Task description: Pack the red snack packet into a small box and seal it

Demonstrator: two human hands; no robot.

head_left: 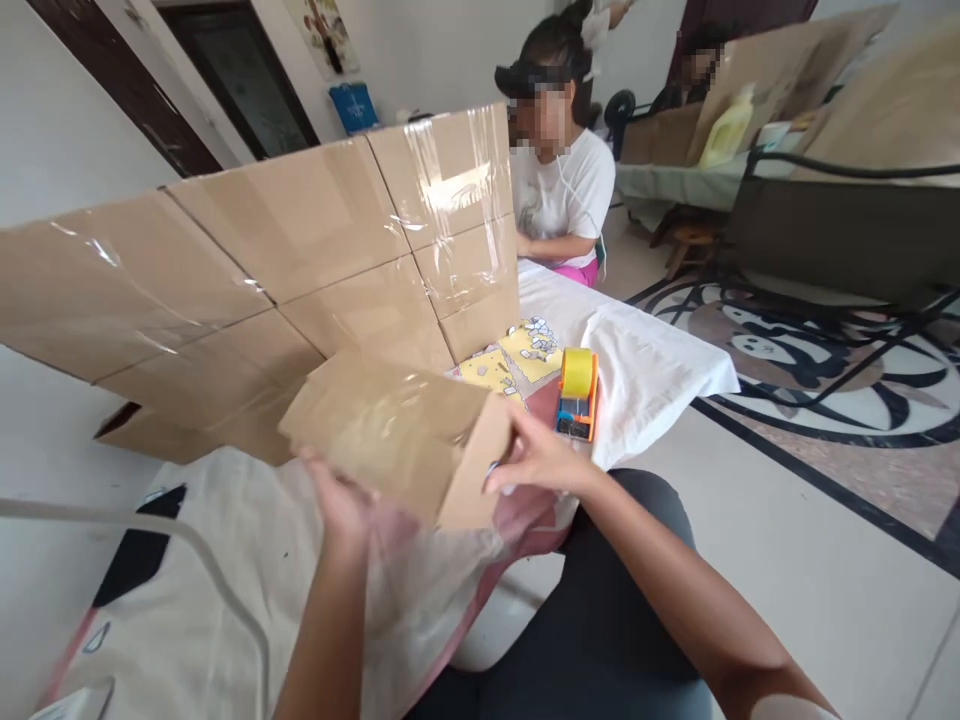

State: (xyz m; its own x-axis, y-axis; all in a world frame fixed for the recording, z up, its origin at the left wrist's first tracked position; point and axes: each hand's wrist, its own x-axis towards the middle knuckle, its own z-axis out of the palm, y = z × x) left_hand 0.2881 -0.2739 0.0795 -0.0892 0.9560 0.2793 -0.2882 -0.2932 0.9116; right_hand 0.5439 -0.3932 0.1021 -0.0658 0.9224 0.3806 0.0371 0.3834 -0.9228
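Note:
A small cardboard box [397, 425] with clear tape across its top is tilted in front of me, at the table's near edge. My left hand [341, 500] grips its near left side, the fingers partly hidden by the cardboard. At the box's right end my right hand [536, 455] holds the end panel, thumb on the near face and the other fingers along the edge. An orange tape dispenser [595, 400] with a yellow roll of tape [577, 372] stands on the table just beyond my right hand.
A tall taped cardboard panel [322, 235] stands behind the box. A white cloth [637, 340] covers the table. Across it sits a person in a white shirt [574, 185]. A curved grey tube [202, 550] runs at lower left; a dark chair [832, 240] stands right.

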